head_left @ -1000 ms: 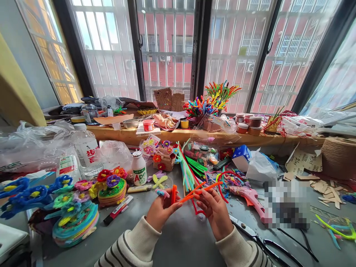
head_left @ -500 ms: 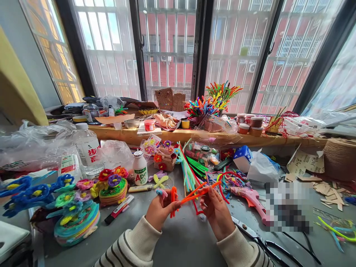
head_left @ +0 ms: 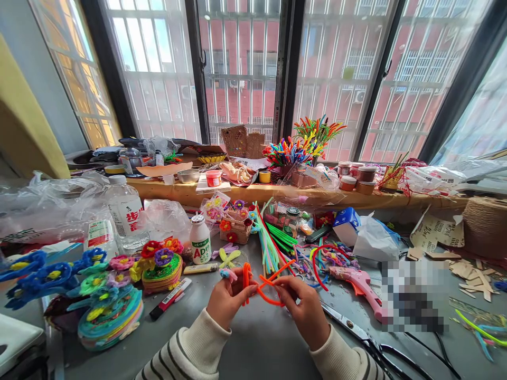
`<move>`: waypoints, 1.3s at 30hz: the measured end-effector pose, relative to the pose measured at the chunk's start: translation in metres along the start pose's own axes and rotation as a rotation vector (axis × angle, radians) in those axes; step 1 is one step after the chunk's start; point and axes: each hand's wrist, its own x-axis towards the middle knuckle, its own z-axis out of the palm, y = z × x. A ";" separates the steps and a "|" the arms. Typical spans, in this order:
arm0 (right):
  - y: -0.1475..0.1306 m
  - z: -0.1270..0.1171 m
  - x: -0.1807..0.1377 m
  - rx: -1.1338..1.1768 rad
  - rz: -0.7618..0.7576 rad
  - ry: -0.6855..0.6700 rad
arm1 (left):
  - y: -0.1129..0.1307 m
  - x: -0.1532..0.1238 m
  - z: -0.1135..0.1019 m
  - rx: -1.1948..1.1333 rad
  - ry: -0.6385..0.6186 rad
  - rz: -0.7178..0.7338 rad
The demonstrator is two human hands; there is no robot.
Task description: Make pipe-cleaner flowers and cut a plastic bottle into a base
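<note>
My left hand (head_left: 227, 298) is closed in a pinch on an orange pipe cleaner (head_left: 271, 301), with upright orange loops showing by its fingers. Something small, pink and blue, sits at its index finger; I cannot make out what it is. My right hand (head_left: 304, 306) is closed too, pinching the orange pipe cleaner by the curved part. Between the hands the orange strands cross, and one end points up to the right. Just beyond lies a bundle of pale green and pink pipe cleaners (head_left: 264, 240). Large scissors (head_left: 350, 327) rest beside my right wrist.
A pink glue gun (head_left: 362, 282) lies to the right. Pipe-cleaner flowers on a round layered base (head_left: 111, 319) stand at the left, near a white bottle (head_left: 200, 240). Farther back are a clear water bottle (head_left: 124, 216), a small basket (head_left: 234, 229) and a cluttered ledge (head_left: 253, 192).
My right hand has moved slightly left and turned over, fingers now pointing toward my left hand. The orange strand between them has gone from nearly straight to curved and crossed. My left hand stays put.
</note>
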 end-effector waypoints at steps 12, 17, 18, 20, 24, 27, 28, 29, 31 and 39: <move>0.000 0.001 -0.001 -0.194 -0.132 -0.067 | -0.002 -0.002 0.001 -0.015 -0.003 0.050; 0.002 0.002 -0.001 -0.222 -0.151 -0.066 | -0.004 0.001 -0.002 0.065 -0.052 0.044; 0.004 0.002 -0.001 -0.233 -0.154 -0.063 | -0.004 0.001 -0.003 0.079 -0.048 0.045; 0.008 0.002 -0.001 -0.265 -0.169 -0.057 | -0.003 0.001 -0.003 0.086 -0.006 0.056; 0.015 0.002 -0.003 -0.386 -0.286 -0.063 | 0.001 0.001 -0.003 0.081 0.066 0.054; 0.016 0.004 -0.005 -0.509 -0.365 -0.059 | 0.002 0.001 -0.003 0.064 0.073 0.041; 0.016 0.004 -0.005 -0.552 -0.382 -0.059 | 0.002 0.001 -0.003 0.056 0.077 0.038; 0.016 0.005 -0.005 -0.597 -0.399 -0.060 | 0.002 0.001 -0.003 0.051 0.075 0.030; 0.015 0.006 -0.005 -0.685 -0.435 -0.065 | 0.001 0.002 -0.003 0.042 0.069 0.016; 0.010 0.008 -0.003 -0.744 -0.477 -0.053 | -0.002 0.002 -0.004 0.048 0.094 0.019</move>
